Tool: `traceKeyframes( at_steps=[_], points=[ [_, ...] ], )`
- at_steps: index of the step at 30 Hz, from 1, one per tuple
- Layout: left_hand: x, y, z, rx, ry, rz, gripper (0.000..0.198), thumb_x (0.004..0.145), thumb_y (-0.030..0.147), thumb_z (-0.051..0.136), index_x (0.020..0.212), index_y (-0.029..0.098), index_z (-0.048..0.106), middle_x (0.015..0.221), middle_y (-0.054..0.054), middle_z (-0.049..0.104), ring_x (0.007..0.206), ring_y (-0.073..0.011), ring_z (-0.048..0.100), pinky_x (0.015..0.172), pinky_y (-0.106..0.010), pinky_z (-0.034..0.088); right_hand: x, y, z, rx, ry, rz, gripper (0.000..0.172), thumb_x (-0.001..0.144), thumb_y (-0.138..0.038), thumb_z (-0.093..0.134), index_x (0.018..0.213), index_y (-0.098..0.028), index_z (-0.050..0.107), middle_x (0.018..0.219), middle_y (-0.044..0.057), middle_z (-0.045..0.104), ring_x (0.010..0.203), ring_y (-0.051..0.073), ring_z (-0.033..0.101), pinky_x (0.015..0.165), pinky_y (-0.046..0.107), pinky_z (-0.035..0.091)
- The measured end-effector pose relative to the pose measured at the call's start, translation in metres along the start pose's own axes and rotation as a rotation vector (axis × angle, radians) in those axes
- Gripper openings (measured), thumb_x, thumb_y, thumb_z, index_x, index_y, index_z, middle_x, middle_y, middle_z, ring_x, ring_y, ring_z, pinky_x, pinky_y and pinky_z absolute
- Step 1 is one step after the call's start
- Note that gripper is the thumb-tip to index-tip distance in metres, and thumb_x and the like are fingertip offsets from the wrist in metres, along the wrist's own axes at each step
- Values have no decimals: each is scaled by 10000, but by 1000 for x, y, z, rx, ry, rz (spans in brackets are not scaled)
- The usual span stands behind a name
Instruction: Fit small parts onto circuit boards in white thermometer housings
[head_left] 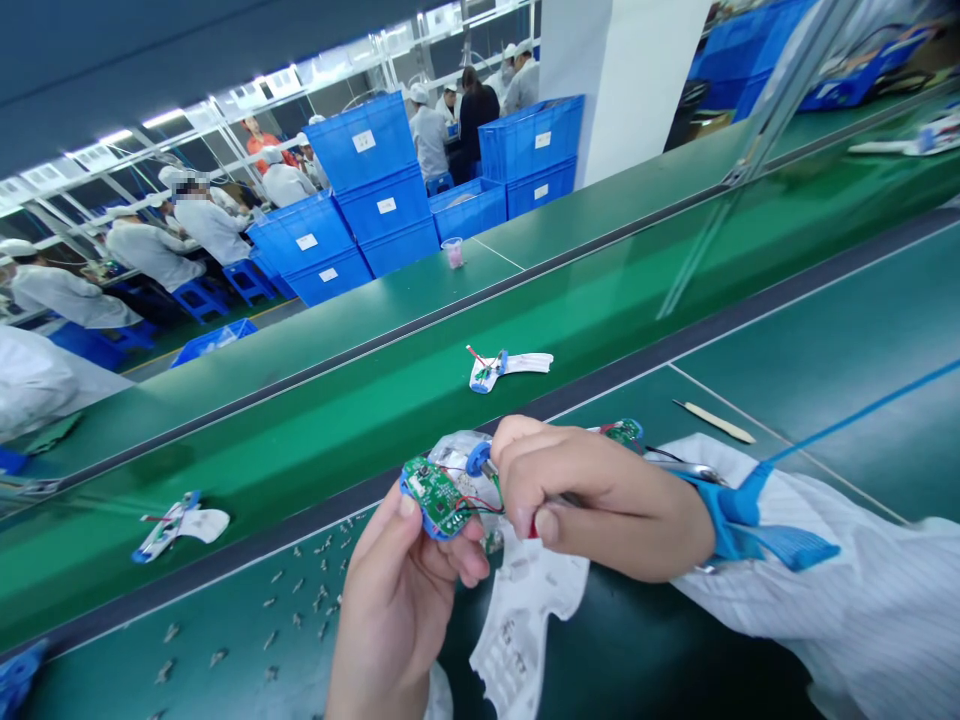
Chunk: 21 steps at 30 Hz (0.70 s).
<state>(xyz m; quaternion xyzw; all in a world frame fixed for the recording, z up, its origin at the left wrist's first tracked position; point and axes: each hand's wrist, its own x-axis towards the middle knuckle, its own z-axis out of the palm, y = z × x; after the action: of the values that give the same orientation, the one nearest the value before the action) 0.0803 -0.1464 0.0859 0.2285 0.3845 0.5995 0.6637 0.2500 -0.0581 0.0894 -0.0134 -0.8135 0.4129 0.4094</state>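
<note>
My left hand (409,590) is closed around the edges of a green circuit board (436,497) set in a blue frame, its component side facing up. Red and black wires run from the board toward my right hand (592,500), whose fingers are curled shut. A blue round part (478,458) with a metal piece shows by the right fingertips, and a bit of red peeks out near the thumb; the fingers hide most of what they grip. Below both hands lies a curved white plastic shell (517,625). A blue strap (739,515) circles the right wrist.
Small metal parts (217,657) are scattered at left. White shell assemblies lie on the green belt (330,450): one (511,368) ahead, another (180,525) at left. A pale pointed tool (718,422) is at right. Blue bins (382,200) and seated people are beyond.
</note>
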Motion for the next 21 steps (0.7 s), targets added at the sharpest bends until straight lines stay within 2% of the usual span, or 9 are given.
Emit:
traceKeyframes(
  at_steps=[4, 11, 15, 17, 21],
  points=[
    [-2, 0, -5, 20, -74, -20, 214, 821, 330, 691, 957, 169, 731, 717, -61, 745, 571, -127, 675, 565, -190, 541, 1, -2, -1, 62, -27, 65, 381, 994, -374, 388, 735, -145, 549, 662, 0, 540, 691, 97, 466, 750, 266, 380],
    [-1, 1, 0, 60, -98, 1, 209, 839, 333, 668, 953, 165, 720, 718, -51, 731, 556, -116, 655, 558, -184, 535, 5, -1, -7, 141, -180, 139, 417, 997, -382, 370, 693, -147, 532, 667, 2, 528, 717, 101, 479, 805, 275, 379],
    [-2, 1, 1, 63, -83, -1, 211, 815, 343, 694, 941, 175, 719, 700, -51, 728, 531, -112, 648, 532, -174, 520, 7, -2, -12, 86, -238, 141, 296, 969, -253, 416, 703, -154, 503, 697, 1, 530, 737, 104, 477, 810, 277, 382],
    [-2, 0, 3, 68, -83, 1, 226, 798, 354, 711, 942, 179, 718, 683, -48, 723, 522, -110, 644, 527, -168, 513, 7, -5, -13, 60, -225, 156, 228, 930, -189, 457, 712, -155, 512, 695, -2, 528, 744, 108, 468, 782, 266, 384],
    [-4, -3, 7, 139, -67, 25, 248, 781, 385, 722, 923, 182, 704, 699, -35, 706, 523, -105, 632, 516, -161, 500, 7, -12, -9, -26, -74, 198, 192, 873, -108, 485, 690, -156, 513, 678, -14, 533, 710, 98, 467, 739, 242, 382]
  ],
)
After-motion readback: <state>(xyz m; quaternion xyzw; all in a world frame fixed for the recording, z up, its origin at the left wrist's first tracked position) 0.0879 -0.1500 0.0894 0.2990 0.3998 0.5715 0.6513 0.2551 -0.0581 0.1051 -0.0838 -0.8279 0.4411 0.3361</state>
